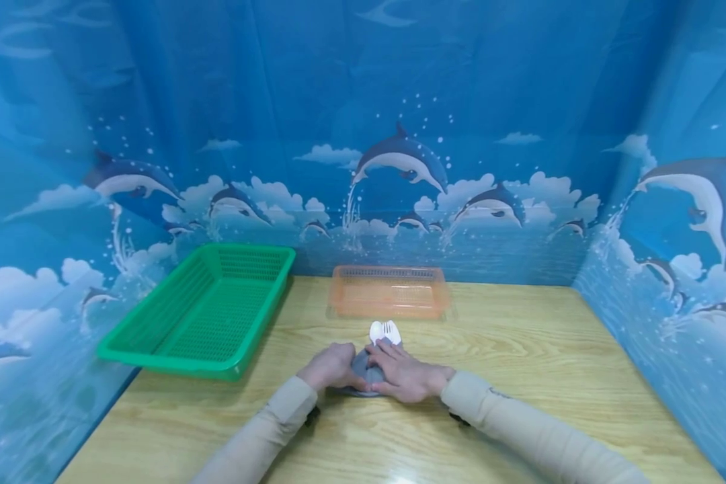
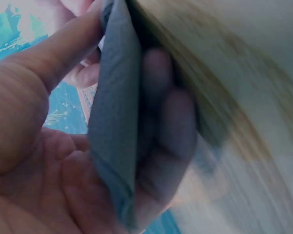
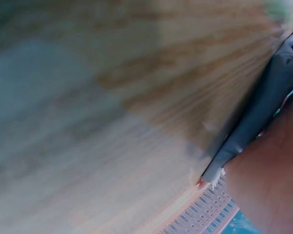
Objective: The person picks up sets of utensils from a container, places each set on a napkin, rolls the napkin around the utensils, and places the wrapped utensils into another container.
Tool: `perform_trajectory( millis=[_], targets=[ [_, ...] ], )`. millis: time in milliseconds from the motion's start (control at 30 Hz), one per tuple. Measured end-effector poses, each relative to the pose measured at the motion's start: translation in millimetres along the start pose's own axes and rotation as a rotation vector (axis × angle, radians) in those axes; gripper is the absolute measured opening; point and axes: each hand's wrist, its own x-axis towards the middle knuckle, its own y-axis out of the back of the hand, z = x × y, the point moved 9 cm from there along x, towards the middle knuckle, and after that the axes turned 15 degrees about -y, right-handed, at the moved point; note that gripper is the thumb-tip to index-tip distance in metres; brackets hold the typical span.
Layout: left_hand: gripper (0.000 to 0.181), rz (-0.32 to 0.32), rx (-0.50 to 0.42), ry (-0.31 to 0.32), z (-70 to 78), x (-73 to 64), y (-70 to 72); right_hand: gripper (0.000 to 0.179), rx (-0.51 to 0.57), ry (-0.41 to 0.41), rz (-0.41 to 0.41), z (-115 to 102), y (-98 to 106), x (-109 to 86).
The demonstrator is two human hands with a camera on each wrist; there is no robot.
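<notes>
A grey cloth (image 1: 363,366) lies bunched on the table between my two hands, partly hidden under them. From its far end stick out the heads of a white spoon (image 1: 376,332) and a white fork (image 1: 391,331); their handles are covered. My left hand (image 1: 334,367) grips the cloth's left side: the left wrist view shows the thumb in front of the folded cloth (image 2: 117,102) and curled fingers behind it. My right hand (image 1: 408,374) holds the right side, its fingers over the top and its thumb at the near edge. In the right wrist view, a folded cloth edge (image 3: 256,114) runs alongside the hand.
A large green basket (image 1: 236,368) stands at the left of the wooden table (image 1: 520,356). An orange basket (image 1: 393,312) stands at the back, beyond the cutlery. Blue dolphin-print curtains (image 1: 314,81) enclose the back and sides.
</notes>
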Motion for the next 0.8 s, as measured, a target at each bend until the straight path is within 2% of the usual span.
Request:
perform_trajectory(
  millis=[100,200,333,433,533,667,733,800],
  targets=[
    [0.043,-0.01,-0.087,-0.027,-1.1,2.6,-3.4,0.055,0.012,-0.018,-0.01,0,-1,1.3],
    [0.041,-0.025,-0.187,-0.019,-2.6,3.6,-7.9,0.06,0.037,-0.036,-0.023,0,-1,2.3],
    [0.041,-0.044,-0.308,0.014,-3.8,2.7,-13.7,0.036,0.076,-0.018,-0.044,0,-1,3.7],
    [0.042,-0.049,-0.332,0.033,-4.2,1.5,-14.6,0.016,0.085,0.031,-0.026,1,2,4.4],
    [0.042,-0.052,-0.337,0.046,-4.5,0.9,-14.8,0.013,0.043,0.117,0.039,-1,8,1.8],
    [0.041,-0.048,-0.36,0.043,-3.3,1.7,-15.9,0.019,-0.072,0.247,0.214,-8,21,-5.9],
    [0.04,-0.043,-0.373,0.04,-2.2,2.1,-16.2,0.021,-0.11,0.283,0.281,-10,26,-9.2],
    [0.04,-0.043,-0.385,0.036,-1.2,2.6,-17.1,0.023,-0.111,0.293,0.292,-9,28,-10.7]
  ],
)
